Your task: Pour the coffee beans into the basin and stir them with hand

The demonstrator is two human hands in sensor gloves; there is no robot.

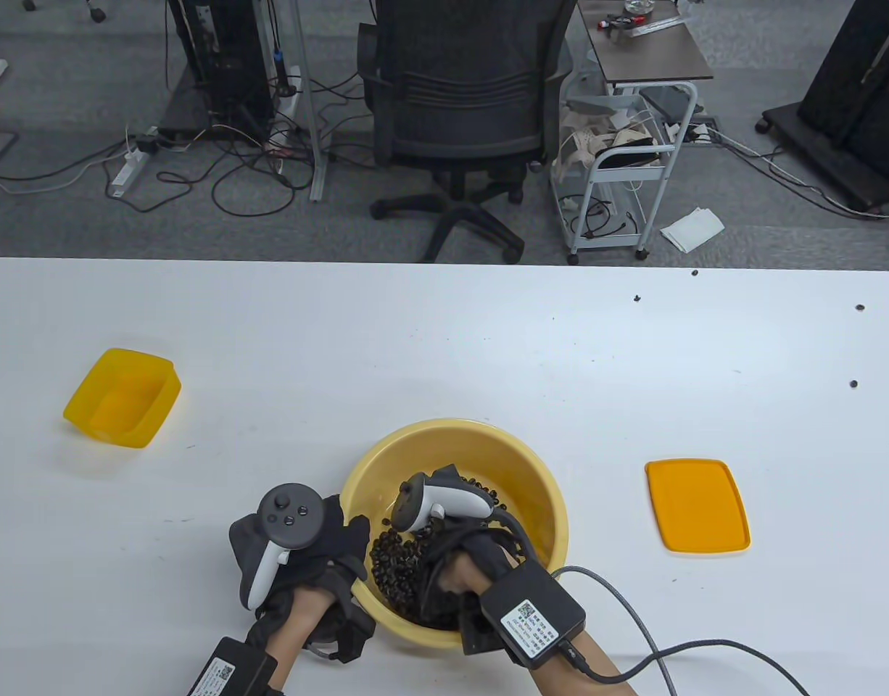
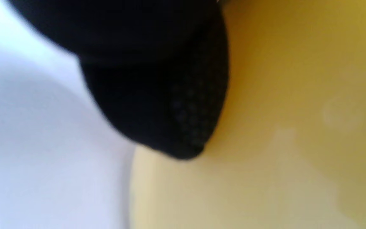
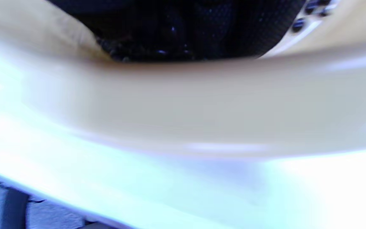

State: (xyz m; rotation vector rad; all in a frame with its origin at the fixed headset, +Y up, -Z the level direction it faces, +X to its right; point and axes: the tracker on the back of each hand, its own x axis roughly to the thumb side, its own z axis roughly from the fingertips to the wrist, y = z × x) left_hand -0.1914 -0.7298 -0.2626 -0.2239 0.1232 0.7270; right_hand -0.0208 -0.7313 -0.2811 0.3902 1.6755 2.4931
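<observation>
A: Where are the coffee beans (image 1: pixel 395 565)?

B: In the yellow basin (image 1: pixel 531 478) near the table's (image 1: pixel 444 348) front edge, heaped on its near-left side. The right hand (image 1: pixel 452 551) is down among them; whether its fingers are spread or curled I cannot tell. The left hand (image 1: pixel 307 551) rests at the basin's left rim, one fingertip (image 2: pixel 183 127) against the wall; its grip is unclear.

A: How should the stirring go?

B: Probably slow circles, kept low, basin steadied, so no beans spill.
</observation>
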